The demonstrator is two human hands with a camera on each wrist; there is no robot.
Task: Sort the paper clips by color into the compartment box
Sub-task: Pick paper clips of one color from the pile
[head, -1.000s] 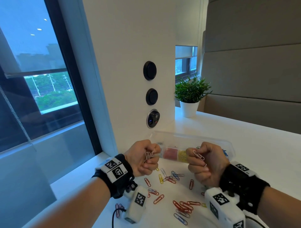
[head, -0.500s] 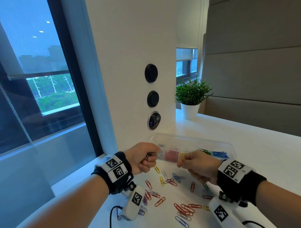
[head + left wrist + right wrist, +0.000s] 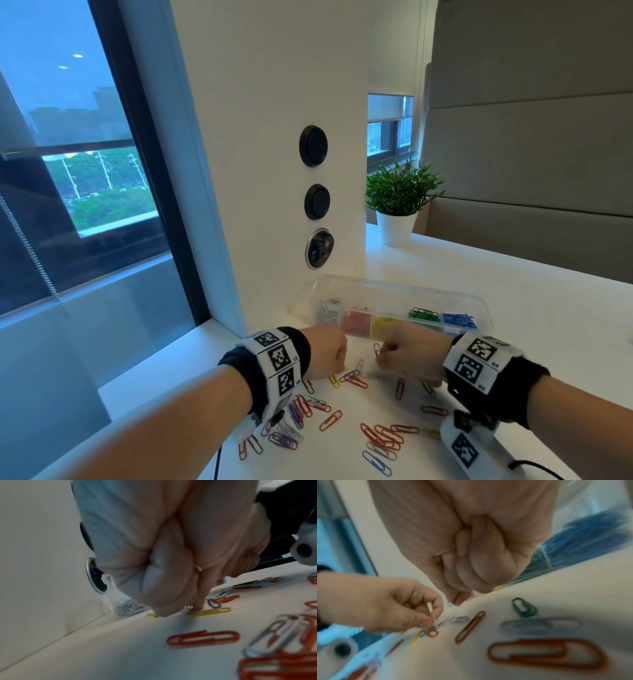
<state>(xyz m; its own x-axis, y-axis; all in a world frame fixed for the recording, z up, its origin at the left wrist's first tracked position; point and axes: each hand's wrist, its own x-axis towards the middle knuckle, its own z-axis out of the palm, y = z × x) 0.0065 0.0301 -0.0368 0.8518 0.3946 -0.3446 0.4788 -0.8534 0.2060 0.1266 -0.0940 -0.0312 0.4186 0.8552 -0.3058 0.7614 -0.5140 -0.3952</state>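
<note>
The clear compartment box [image 3: 394, 291] stands at the pillar's foot, holding white, red, yellow, green and blue clips in separate cells. Loose paper clips [image 3: 383, 435] of mixed colours lie on the white table in front of it. My left hand [image 3: 342, 368] is down on the table, gripping white clips in its curled fingers. Its fingertips [image 3: 197, 605] pinch at a white clip beside a yellow clip [image 3: 209, 612]. My right hand [image 3: 382, 359] is curled just to the right and holds a white clip [image 3: 376, 349]. Its fingertips [image 3: 452, 596] pinch together just above the table.
A white pillar with round black sockets [image 3: 313, 145] rises right behind the box. A potted plant [image 3: 399, 198] stands at the back. The table's left edge [image 3: 154, 370] runs along a window. A red clip [image 3: 204, 638] and a green clip [image 3: 523, 607] lie near the hands.
Both hands have dropped from in front of the box to the table among the loose clips, still holding white clips. The box's cells now show above the hands.
</note>
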